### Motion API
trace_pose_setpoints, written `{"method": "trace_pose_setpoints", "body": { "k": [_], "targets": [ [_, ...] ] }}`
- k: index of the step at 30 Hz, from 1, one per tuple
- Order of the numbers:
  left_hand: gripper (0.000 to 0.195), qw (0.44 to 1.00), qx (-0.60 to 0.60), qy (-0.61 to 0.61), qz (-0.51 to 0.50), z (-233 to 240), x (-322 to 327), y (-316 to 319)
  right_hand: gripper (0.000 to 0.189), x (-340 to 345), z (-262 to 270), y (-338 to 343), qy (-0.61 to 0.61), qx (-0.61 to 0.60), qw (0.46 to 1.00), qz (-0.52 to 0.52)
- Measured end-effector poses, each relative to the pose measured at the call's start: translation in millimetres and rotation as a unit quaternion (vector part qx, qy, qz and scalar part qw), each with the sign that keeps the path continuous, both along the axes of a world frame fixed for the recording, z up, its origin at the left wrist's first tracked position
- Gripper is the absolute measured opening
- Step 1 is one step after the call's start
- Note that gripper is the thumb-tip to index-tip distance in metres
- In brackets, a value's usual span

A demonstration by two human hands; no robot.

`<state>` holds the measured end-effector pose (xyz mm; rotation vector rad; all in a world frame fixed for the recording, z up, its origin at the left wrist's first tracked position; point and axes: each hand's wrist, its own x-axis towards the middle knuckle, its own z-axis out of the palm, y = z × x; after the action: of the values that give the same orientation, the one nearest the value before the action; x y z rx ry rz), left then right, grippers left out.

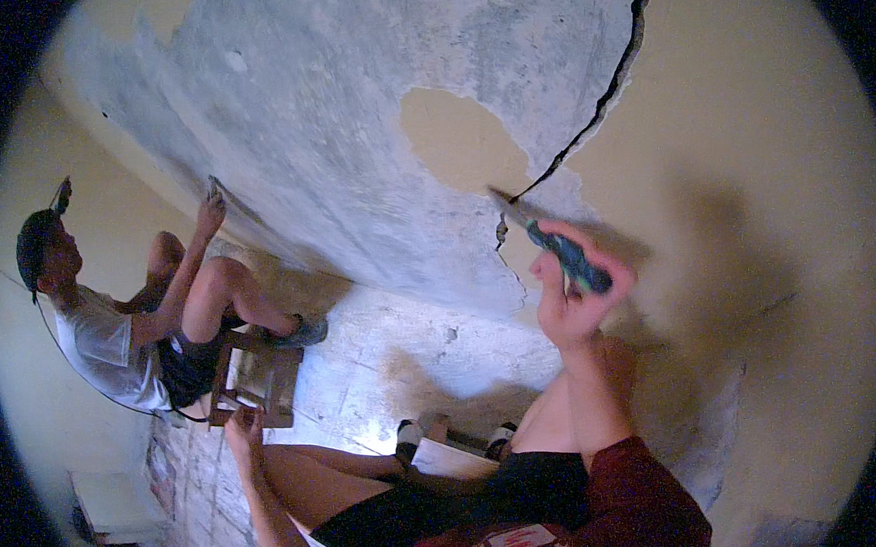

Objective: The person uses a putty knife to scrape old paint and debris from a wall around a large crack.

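My right hand (582, 289) is closed around the dark blue and green handle of a scraper-like tool (565, 249). Its blurred metal blade meets the wall by the lower end of a long dark crack (613, 82). Just above the blade, a patch of tan paint (461, 140) is surrounded by bare grey-white wall (314, 132). Down at the left, over my bent knee, is my left hand (244, 428), near the edge of a wooden stool; its fingers are bent, and whether they hold anything cannot be told.
A co-worker (107, 346) in a cap sits at the left, one hand (213, 210) raised to the wall with a small tool. Beside them stands the wooden stool (293, 397). Light falls on the dusty tiled floor (354, 365). A pale box-like object (114, 504) is at lower left.
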<state>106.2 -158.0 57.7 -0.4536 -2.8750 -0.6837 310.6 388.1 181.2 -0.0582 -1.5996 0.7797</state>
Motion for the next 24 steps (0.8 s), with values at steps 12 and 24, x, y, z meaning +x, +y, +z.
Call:
{"method": "trace_pose_setpoints", "body": {
  "k": [12,24],
  "targets": [
    [0.023,0.999,-0.024,0.003,0.034,19,7,25,0.042,12,25,-3,0.117,0.084,0.988,-0.051],
    [0.019,1.0,0.028,0.001,0.004,-2,-2,1,0.045,37,34,-2,-0.107,0.03,0.991,-0.068]
  ]
}}
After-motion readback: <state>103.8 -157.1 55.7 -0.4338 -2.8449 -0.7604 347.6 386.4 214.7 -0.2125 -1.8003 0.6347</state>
